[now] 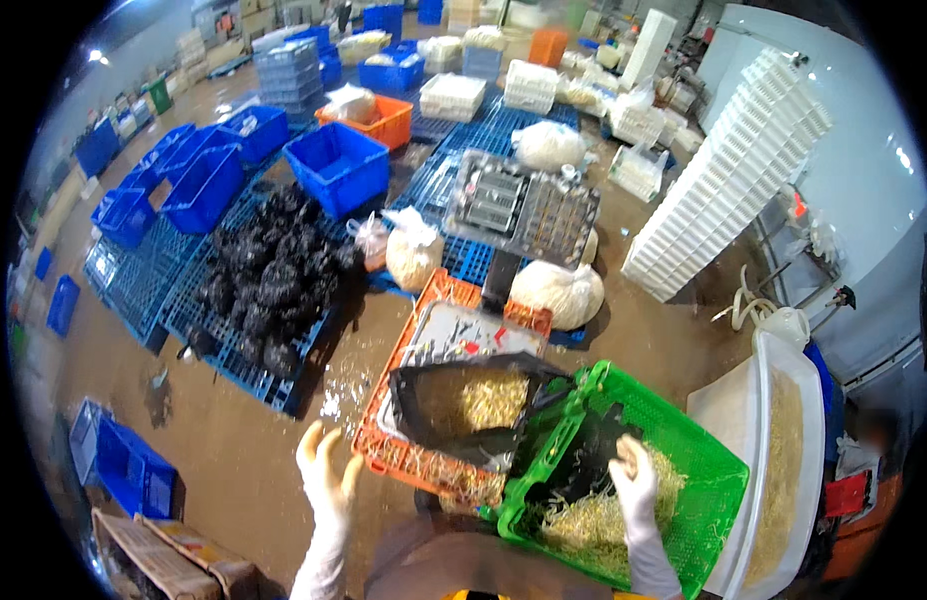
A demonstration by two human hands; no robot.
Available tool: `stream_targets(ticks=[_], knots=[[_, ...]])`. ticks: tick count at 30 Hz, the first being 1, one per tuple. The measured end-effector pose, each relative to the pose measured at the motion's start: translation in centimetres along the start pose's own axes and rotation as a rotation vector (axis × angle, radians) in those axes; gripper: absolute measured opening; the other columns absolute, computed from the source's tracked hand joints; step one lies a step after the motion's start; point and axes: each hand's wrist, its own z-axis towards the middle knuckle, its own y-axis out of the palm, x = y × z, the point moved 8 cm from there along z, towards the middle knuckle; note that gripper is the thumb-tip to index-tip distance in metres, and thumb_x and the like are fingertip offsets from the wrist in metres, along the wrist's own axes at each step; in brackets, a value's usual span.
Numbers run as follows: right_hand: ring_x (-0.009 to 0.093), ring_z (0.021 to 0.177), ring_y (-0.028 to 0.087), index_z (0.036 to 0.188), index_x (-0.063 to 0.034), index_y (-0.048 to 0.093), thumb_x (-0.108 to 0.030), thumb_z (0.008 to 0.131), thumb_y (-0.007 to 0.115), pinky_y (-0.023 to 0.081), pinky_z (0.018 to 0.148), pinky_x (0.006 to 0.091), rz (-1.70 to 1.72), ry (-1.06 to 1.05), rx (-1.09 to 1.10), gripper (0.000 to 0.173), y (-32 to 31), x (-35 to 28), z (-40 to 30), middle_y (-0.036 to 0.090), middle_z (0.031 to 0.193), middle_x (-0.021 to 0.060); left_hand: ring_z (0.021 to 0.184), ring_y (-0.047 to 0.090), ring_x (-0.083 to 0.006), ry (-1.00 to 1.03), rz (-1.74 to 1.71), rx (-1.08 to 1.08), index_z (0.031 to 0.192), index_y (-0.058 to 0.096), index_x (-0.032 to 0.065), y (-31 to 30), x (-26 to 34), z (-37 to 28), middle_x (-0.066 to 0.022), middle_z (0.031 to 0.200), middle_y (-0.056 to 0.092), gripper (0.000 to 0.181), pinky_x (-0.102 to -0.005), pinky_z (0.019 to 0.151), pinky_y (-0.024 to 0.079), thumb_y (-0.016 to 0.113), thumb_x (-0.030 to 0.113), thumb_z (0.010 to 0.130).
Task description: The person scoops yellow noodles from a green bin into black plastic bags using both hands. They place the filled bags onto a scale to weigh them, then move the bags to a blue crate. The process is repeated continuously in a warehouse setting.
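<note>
My left hand (328, 469), in a pale glove, is raised with fingers apart over the wet floor, left of the orange crate. My right hand (632, 469), also gloved, hangs over the green plastic basket (715, 472), fingers somewhat curled; whether it holds anything is unclear. Bean sprouts (583, 525) and black plastic lie in that basket. A black plastic bag (433, 390), its mouth wide, holds some sprouts (497, 401). It rests on the metal platform of a weighing scale (471, 334), set on an orange crate (403, 461) strewn with sprouts. The scale's keypad head (523, 206) faces me.
A large white tub (790, 450) of sprouts stands at right. Knotted black bags (276, 262) pile on a blue pallet (253, 375) at left. Beyond are blue bins (336, 169), filled clear bags (414, 251) and a tall leaning-looking stack of white crates (726, 180). Cardboard (163, 559) lies lower left.
</note>
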Motion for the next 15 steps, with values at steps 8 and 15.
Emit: stream_targets(ticks=[8, 15], knots=[[0.037, 0.135, 0.028, 0.148, -0.0034, 0.014, -0.02, 0.067, 0.084, 0.023, 0.112, 0.0445, -0.149, -0.049, 0.125, 0.108, 9.3, -2.9, 5.0, 0.032, 0.144, 0.0227, 0.132, 0.029, -0.0427, 0.034, -0.026, -0.045, 0.123, 0.048, -0.0044, 8.6, 3.0, 1.2, -0.0279, 0.144, 0.025, 0.078, -0.0474, 0.11, 0.027, 0.086, 0.026, 0.063], [0.016, 0.114, 0.054, 0.138, 0.0005, 0.041, 0.005, 0.082, 0.058, 0.045, 0.094, 0.0292, 0.326, -0.284, -0.249, 0.059, 10.6, -13.3, 10.1, 0.054, 0.13, 0.0107, 0.133, 0.038, -0.0303, 0.149, -0.78, 0.009, 0.098, 0.066, 0.0, 4.8, 8.4, 8.3, -0.0194, 0.145, 0.037, 0.024, -0.0389, 0.106, 0.033, 0.069, -0.003, 0.075]])
